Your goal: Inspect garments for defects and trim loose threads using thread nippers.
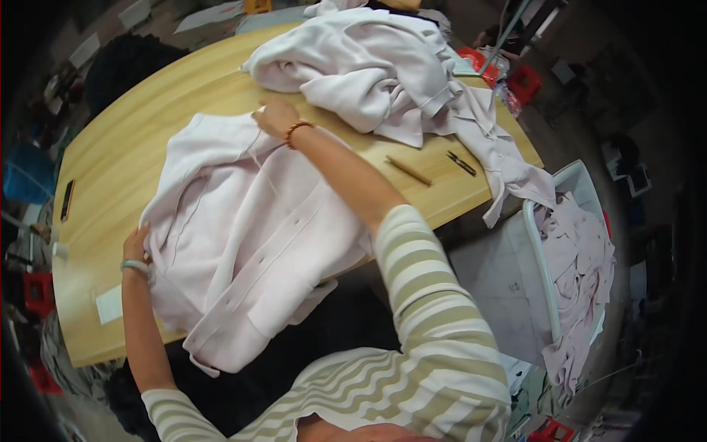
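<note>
A pale pink button-front jacket (247, 228) lies spread on the wooden table before me, its front panels partly open and its lower part hanging over the near edge. My right hand (278, 119), with a beaded bracelet at the wrist, is closed on the jacket's far edge near the top. A thin strip or cord trails down from beside those fingers. At the jacket's left side, my left hand (138, 245) grips the edge, its fingers partly hidden by the cloth. A pale bangle sits on that wrist.
A heap of pale pink garments (368, 70) covers the table's far side. Right of the jacket lie a brown stick (409, 170) and small black snips (462, 163). A plastic bin (541, 269) of pink cloth stands at right. White paper (110, 305) and a dark flat object (68, 200) lie left.
</note>
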`<state>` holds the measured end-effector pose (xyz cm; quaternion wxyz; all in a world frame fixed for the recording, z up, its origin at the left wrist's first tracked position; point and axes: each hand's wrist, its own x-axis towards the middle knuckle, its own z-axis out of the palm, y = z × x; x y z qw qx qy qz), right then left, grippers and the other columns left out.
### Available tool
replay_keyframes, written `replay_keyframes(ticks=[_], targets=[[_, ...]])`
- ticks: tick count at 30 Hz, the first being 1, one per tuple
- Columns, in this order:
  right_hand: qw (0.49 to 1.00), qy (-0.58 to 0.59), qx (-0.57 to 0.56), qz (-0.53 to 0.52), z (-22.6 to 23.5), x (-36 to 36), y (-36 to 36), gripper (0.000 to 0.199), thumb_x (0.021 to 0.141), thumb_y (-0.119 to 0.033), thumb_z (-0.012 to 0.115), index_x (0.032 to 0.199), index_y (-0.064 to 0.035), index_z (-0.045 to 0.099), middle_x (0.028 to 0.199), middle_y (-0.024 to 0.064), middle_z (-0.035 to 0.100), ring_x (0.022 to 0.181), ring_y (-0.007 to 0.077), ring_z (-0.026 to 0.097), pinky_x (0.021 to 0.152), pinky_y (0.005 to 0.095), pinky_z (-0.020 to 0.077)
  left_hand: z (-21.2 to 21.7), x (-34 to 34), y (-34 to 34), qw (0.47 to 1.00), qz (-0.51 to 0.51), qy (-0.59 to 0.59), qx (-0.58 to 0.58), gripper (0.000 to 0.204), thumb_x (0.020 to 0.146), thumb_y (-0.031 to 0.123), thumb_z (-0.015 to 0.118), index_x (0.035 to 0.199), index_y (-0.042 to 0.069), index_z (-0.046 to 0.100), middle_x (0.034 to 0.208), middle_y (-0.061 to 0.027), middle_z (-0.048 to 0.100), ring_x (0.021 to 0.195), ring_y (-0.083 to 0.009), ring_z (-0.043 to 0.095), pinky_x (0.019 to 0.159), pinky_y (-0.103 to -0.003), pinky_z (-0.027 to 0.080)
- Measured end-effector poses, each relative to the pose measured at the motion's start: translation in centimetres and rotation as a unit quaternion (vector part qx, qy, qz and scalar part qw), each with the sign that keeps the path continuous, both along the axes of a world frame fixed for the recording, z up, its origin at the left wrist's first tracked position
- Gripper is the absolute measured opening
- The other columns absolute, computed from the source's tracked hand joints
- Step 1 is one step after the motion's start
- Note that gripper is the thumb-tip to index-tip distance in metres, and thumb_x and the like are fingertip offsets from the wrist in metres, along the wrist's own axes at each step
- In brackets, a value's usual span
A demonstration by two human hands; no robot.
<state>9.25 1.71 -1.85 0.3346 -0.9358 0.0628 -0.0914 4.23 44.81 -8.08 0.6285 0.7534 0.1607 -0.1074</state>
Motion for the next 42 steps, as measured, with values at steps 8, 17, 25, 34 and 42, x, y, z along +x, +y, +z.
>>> replay_keyframes(ticks=[8, 17, 25, 34, 42], targets=[[0.985, 0.14, 0.021, -0.094, -3.2, 3.4, 0.7, 0.046, 0.074, -0.018, 0.065, 0.116, -0.0009, 0.059, 0.119, 0.0209, 0.058, 0.113, 0.0326, 0.055, 0.096, 0.0399, 0.0441, 0.0, 0.9, -0.9, 0.998, 0.007, 0.006, -0.069, 0.035, 0.083, 0.021, 0.067, 0.11, 0.0, 0.06, 0.091, -0.0079, 0.065, 0.076, -0.0177, 0.064, 0.067, -0.03, 0.053], [0.986, 0.048, -0.118, 0.108, -2.4, 3.5, 1.3, 0.037, 0.083, -0.042, 0.052, 0.1, -0.0146, 0.069, 0.081, 0.012, 0.069, 0.081, 0.0281, 0.066, 0.081, 0.0382, 0.0491, 4.1, -0.7, 2.6, 0.951, 0.027, -0.268, 0.153, 0.026, 0.072, 0.011, 0.067, 0.097, 0.002, 0.069, 0.086, -0.0027, 0.067, 0.077, -0.0134, 0.061, 0.071, -0.027, 0.049], [0.985, -0.077, 0.092, 0.123, 0.4, -2.8, -12.8, 0.021, 0.089, -0.011, 0.056, 0.104, 0.0005, 0.065, 0.089, -0.0007, 0.067, 0.083, 0.0066, 0.059, 0.075, 0.0206, 0.0452, 11.6, -11.8, -4.9, 0.597, -0.232, -0.558, 0.527, 0.025, 0.068, -0.002, 0.066, 0.09, 0.01, 0.065, 0.106, -0.007, 0.055, 0.092, -0.0254, 0.054, 0.084, -0.037, 0.041], [0.987, -0.068, -0.065, 0.129, -1.0, -10.3, -13.7, 0.026, 0.091, -0.023, 0.056, 0.106, -0.004, 0.064, 0.089, 0.0061, 0.068, 0.079, 0.0148, 0.062, 0.078, 0.0272, 0.0476, 10.7, -14.5, -5.6, 0.909, -0.229, -0.253, 0.239, 0.047, 0.069, -0.008, 0.067, 0.114, 0.006, 0.062, 0.104, -0.0034, 0.051, 0.078, -0.0107, 0.045, 0.066, -0.022, 0.047], [0.924, -0.072, -0.204, 0.317, 3.8, -21.6, -6.1, 0.039, 0.08, -0.024, 0.069, 0.115, -0.0112, 0.06, 0.106, 0.0086, 0.061, 0.095, 0.022, 0.059, 0.085, 0.0321, 0.0473, 10.1, -16.6, -5.6, 0.807, -0.243, -0.415, 0.343, 0.033, 0.067, -0.013, 0.065, 0.098, 0.001, 0.064, 0.09, -0.0079, 0.061, 0.084, -0.0191, 0.063, 0.076, -0.025, 0.048]])
